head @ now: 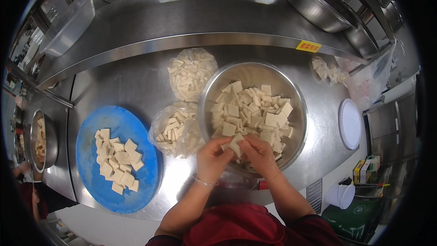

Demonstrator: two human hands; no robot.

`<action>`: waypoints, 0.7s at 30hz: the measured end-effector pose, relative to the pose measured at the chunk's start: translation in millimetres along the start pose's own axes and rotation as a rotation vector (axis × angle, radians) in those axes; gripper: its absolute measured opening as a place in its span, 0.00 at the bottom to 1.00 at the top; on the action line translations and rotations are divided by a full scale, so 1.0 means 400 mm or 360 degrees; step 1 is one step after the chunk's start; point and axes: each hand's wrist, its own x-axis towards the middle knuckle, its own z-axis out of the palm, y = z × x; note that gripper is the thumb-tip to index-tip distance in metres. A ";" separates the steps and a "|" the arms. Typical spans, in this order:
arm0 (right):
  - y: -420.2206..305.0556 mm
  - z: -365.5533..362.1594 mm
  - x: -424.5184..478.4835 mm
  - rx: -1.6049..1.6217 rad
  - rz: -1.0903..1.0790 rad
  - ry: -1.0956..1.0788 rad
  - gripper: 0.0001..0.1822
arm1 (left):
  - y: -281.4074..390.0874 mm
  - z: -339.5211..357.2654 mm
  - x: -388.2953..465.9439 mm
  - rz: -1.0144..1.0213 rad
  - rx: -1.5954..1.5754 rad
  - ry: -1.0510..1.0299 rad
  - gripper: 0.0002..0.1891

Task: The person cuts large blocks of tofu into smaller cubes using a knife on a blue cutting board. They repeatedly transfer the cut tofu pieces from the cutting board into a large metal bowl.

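Observation:
Over the near side of a large steel bowl (254, 64), my left hand (214, 157) and my right hand (258, 152) pinch pale square slices (236, 146) between thumbs and fingers. They look like tofu or a similar food. Many more slices (252, 109) lie loose in the bowl. Left of the bowl stand two clear plastic bags, the rear one (192, 75) full of cut pieces and the front one (177, 128) open at the top. A round blue cutting board (143, 177) farther left bears a heap of slices (119, 164). A bangle is on my left wrist.
A steel shelf (177, 39) crosses behind, with a translucent tub (70, 29) and perforated steel bowls (317, 5). At right are a white lid (350, 124), bagged food (329, 70) and a white bucket (340, 195). Another person's arm (35, 200) and a filled steel bowl (51, 143) are at far left.

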 end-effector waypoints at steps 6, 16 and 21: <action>0.022 0.004 0.005 -0.0038 -0.0113 0.0078 0.13 | -0.012 0.008 0.001 0.0020 -0.0063 0.0074 0.13; 0.025 -0.004 0.020 0.0267 0.0090 -0.0008 0.15 | 0.003 0.007 0.024 0.0002 -0.0235 -0.0039 0.21; 0.020 0.000 0.016 0.0196 0.0153 -0.0005 0.16 | -0.031 -0.013 0.033 0.0101 -0.0072 -0.0054 0.22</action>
